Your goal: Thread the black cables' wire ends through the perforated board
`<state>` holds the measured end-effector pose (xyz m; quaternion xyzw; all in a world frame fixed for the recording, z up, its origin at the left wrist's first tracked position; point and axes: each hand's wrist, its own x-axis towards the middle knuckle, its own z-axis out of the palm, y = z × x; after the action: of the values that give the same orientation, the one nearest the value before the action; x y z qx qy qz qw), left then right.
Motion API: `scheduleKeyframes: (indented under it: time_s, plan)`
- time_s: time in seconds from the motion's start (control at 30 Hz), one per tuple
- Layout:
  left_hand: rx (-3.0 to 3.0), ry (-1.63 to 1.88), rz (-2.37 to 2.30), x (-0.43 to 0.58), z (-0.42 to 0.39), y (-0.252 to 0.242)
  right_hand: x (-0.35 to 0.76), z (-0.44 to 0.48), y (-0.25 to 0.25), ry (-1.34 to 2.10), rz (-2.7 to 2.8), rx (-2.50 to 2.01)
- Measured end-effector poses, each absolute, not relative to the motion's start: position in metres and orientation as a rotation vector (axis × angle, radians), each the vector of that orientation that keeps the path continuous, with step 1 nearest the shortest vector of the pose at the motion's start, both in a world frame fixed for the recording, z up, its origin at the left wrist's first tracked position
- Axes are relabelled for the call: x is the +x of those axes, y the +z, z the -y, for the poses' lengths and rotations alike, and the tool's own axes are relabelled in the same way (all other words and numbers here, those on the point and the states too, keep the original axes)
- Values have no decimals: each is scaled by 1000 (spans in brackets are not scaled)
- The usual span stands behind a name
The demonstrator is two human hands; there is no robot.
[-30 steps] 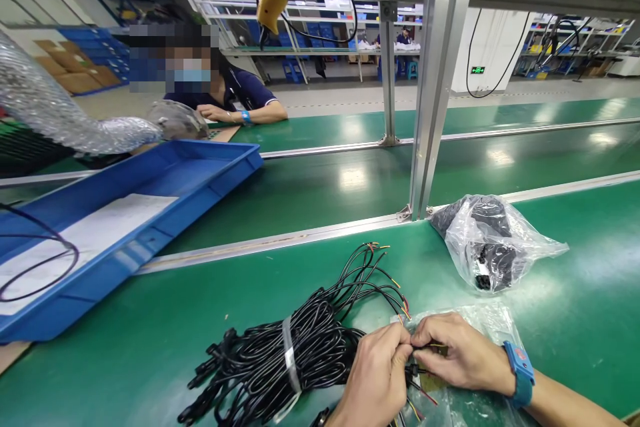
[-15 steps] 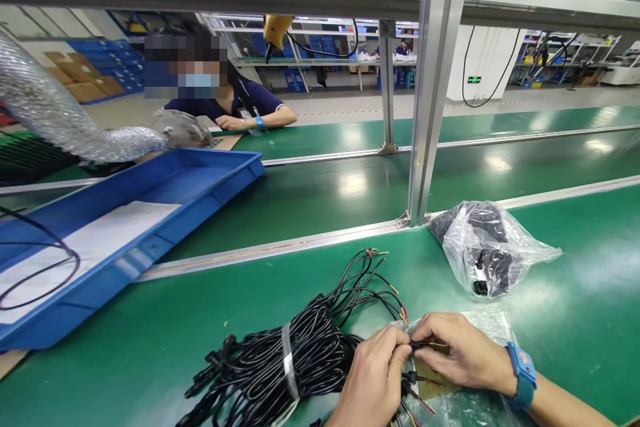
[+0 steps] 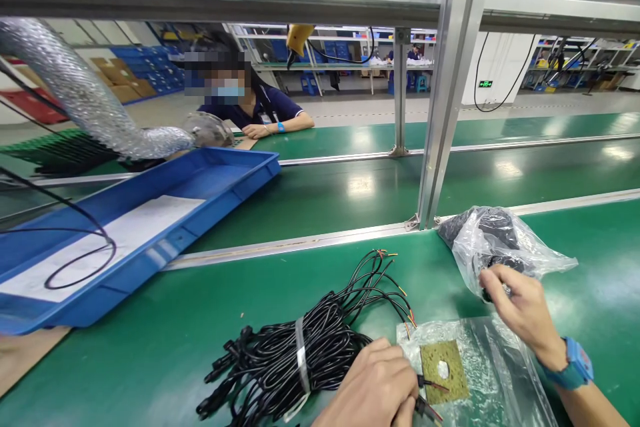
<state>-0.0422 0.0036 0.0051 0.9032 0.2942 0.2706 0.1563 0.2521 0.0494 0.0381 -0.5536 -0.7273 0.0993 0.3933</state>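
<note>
A bundle of black cables (image 3: 295, 353), tied with a clear band, lies on the green bench, its stripped coloured wire ends fanning toward the back. My left hand (image 3: 375, 390) rests at the bundle's right end, fingers closed on a thin black wire. My right hand (image 3: 520, 310), with a blue wrist strap, reaches into the mouth of a clear plastic bag of black parts (image 3: 500, 247), fingertips pinched at a part there. Between the hands lies a flat clear bag (image 3: 480, 373) with a yellow-green sponge pad (image 3: 444, 370) on it.
A blue tray (image 3: 210, 203) with white paper and a looped black cable sits at the left. A silver flexible duct (image 3: 85, 100) hangs over it. An aluminium post (image 3: 440, 113) stands behind the bench. A co-worker (image 3: 260, 110) leans on the far bench.
My right hand has let go of the wire held between both hands and moved up right to the plastic bag of black parts. The left hand keeps the wire. The view shifted slightly.
</note>
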Motion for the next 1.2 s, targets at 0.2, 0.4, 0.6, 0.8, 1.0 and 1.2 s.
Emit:
scheduleKeyframes:
  time_s: [0.2, 0.4, 0.6, 0.8, 1.0, 1.2]
  plan:
    - [2699, 699, -1157, -42, -5, 7, 282, -71, 16, -95, 2180, -1770]
    - [2772, 809, -1554, -29, -10, -9, 269, -67, 9, -213, 2251, -1897]
    - [2946, 656, -1818, -25, -25, 11, 258, -70, 5, -357, 2232, -1963]
    - [2919, 465, -1959, -23, -31, 15, 256, -72, 2, -364, 2189, -2053]
    - [2809, 716, -1866, -28, -28, 17, 257, -73, 2, -334, 2155, -1981]
    - [2819, 825, -1442, -43, -28, 22, 257, -73, 8, -184, 2143, -1947]
